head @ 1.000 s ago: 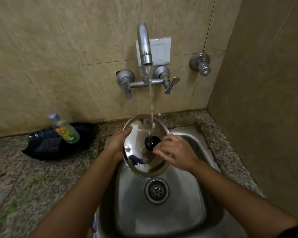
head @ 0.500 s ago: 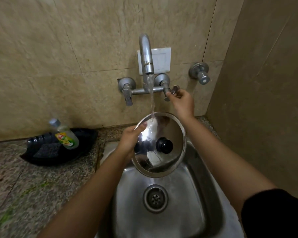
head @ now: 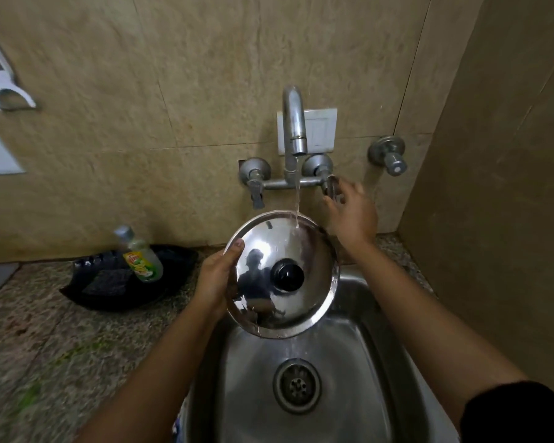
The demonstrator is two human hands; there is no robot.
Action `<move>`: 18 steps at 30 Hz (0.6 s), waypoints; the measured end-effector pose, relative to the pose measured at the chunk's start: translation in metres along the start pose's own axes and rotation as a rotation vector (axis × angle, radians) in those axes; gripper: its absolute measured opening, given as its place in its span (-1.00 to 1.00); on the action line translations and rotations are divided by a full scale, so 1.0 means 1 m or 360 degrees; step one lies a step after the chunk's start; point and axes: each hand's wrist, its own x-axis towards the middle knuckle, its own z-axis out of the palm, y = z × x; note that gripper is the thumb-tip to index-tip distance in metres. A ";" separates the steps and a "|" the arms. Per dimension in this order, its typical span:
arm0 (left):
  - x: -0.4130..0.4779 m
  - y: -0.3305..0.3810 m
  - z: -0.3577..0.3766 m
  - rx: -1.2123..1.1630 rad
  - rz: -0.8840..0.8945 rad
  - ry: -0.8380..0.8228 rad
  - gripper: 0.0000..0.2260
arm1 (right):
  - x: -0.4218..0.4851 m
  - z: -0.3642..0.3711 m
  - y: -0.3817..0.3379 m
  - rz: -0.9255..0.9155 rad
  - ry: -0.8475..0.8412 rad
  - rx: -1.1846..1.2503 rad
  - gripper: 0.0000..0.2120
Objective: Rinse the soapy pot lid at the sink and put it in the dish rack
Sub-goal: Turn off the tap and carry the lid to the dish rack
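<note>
1. Water from the curved chrome wall tap (head: 294, 123) strikes the upper rim of the round shiny steel pot lid (head: 282, 273) with its black knob, tilted above the steel sink (head: 359, 362).
2. Left hand (head: 216, 276) grip clamps the lid's left edge.
3. Right hand (head: 352, 212) sits loosely curled at the right tap lever (head: 330, 187), seemingly touching it; blurred.

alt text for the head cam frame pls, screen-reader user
A left hand tilts a steel pot lid with a black knob under a thin stream from the wall tap, over a steel sink. The right hand is at the tap's right handle. A dish-soap bottle stands in a black tray.
</note>
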 end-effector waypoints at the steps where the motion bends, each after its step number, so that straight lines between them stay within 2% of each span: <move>1: -0.003 0.000 -0.002 -0.0014 0.0017 -0.0014 -0.36 | -0.007 -0.002 0.003 0.0044 -0.0095 0.0097 -0.59; 4: -0.018 0.007 -0.002 -0.0124 0.0069 -0.0014 -0.62 | -0.043 -0.016 0.013 0.0506 -0.0558 0.0614 -0.45; 5: -0.022 0.008 -0.004 -0.0169 0.0069 -0.0014 -0.64 | -0.057 -0.023 0.014 0.0643 -0.0761 0.0808 -0.52; 7: -0.028 0.010 -0.006 -0.0282 0.0083 -0.0001 -0.57 | -0.082 -0.030 0.020 0.0632 -0.1030 0.1008 -0.75; 9: -0.031 0.009 -0.007 -0.0412 0.0113 0.0014 -0.55 | -0.097 -0.032 0.022 0.0634 -0.1021 0.1228 -0.78; 12: -0.041 0.004 -0.007 -0.0454 0.0190 0.0100 -0.69 | -0.101 -0.042 0.010 0.0598 -0.0885 0.1493 -0.78; 15: -0.048 -0.009 -0.013 -0.0189 0.0155 0.0200 -0.73 | -0.101 -0.061 -0.013 0.0335 -0.0801 0.1396 -0.86; 18: -0.057 -0.018 -0.017 0.0064 -0.0002 0.0111 -0.85 | -0.107 -0.081 -0.035 0.0020 -0.0762 0.1120 -0.85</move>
